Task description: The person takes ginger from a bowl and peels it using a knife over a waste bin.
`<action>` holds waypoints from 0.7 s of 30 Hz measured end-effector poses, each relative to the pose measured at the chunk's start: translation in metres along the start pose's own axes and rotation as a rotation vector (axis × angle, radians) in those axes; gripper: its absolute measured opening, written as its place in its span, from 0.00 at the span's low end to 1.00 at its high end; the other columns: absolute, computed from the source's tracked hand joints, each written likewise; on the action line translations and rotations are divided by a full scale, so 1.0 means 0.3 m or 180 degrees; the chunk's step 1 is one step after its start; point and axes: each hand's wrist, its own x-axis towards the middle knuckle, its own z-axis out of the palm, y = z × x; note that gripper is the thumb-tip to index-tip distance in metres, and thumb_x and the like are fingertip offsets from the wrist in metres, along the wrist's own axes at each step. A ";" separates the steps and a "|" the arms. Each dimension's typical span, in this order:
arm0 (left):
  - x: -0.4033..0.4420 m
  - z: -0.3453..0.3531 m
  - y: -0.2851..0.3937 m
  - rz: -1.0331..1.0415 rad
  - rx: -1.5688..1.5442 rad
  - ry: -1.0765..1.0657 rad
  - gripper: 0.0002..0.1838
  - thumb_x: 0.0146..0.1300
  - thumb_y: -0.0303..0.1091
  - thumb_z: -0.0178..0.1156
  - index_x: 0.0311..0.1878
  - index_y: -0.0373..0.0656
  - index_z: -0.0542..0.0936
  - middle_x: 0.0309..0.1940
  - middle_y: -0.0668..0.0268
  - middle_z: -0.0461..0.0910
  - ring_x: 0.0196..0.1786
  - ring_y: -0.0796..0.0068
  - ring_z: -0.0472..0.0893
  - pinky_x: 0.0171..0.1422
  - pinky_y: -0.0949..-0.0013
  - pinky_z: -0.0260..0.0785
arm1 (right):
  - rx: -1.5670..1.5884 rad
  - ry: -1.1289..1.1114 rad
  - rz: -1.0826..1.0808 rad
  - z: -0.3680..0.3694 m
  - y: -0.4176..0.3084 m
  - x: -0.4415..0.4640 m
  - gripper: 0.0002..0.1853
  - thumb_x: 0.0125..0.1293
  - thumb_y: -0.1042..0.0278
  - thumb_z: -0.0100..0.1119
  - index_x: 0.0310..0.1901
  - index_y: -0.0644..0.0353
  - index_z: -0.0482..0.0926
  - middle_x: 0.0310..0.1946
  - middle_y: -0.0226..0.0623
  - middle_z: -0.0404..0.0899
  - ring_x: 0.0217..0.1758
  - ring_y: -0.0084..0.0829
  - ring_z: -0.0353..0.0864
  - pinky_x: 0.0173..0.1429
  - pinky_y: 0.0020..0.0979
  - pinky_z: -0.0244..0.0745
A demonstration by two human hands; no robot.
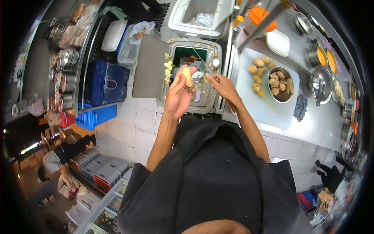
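Above an open waste bin (pixel 215 104), my left hand (pixel 176 99) is closed around a pale yellow peeled piece of ginger (pixel 187 78), held up in its fingertips. My right hand (pixel 224 87) grips a knife (pixel 198 56) whose long thin blade slants away over the bin, apart from the ginger. The bin's grey lid (pixel 146 70) is folded back to the left. Yellow peelings (pixel 168 69) lie on its left edge, and scraps lie inside. To the right, a steel bowl (pixel 283 101) of knobby brown ginger stands on a white cutting board (pixel 269 117), beside several yellowish peeled pieces (pixel 256 79).
A steel counter (pixel 311 130) runs along the right, with a grey cloth (pixel 300 108), an orange-lidded tub (pixel 261 19) and several steel bowls. Another white bin (pixel 179 21) stands beyond the waste bin. Left are a blue crate (pixel 105 84) and shelving. Other people are visible farther off.
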 end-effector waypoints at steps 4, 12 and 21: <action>0.051 0.163 -0.056 0.0455 0.1429 0.0140 0.25 0.73 0.30 0.58 0.72 0.43 0.68 0.60 0.59 0.78 0.50 0.81 0.76 0.55 0.72 0.69 | -0.0294 -0.0066 -0.0159 -0.060 0.073 -0.050 0.40 0.64 0.27 0.54 0.45 0.68 0.82 0.38 0.61 0.84 0.45 0.56 0.85 0.51 0.48 0.77; 0.459 0.352 -0.465 0.0604 0.4230 -0.1001 0.26 0.62 0.33 0.69 0.63 0.43 0.76 0.44 0.58 0.84 0.40 0.72 0.82 0.44 0.68 0.75 | -0.0478 -0.0659 -0.0762 -0.056 0.314 -0.119 0.32 0.64 0.37 0.61 0.39 0.69 0.81 0.37 0.58 0.83 0.43 0.56 0.83 0.52 0.49 0.75; 0.678 0.405 -0.683 0.0789 0.5590 -0.0888 0.21 0.62 0.37 0.64 0.55 0.38 0.77 0.45 0.54 0.83 0.48 0.53 0.84 0.53 0.54 0.75 | -0.0155 -0.0818 -0.0475 -0.165 0.324 -0.265 0.31 0.65 0.39 0.62 0.46 0.67 0.78 0.39 0.57 0.81 0.46 0.56 0.81 0.51 0.48 0.74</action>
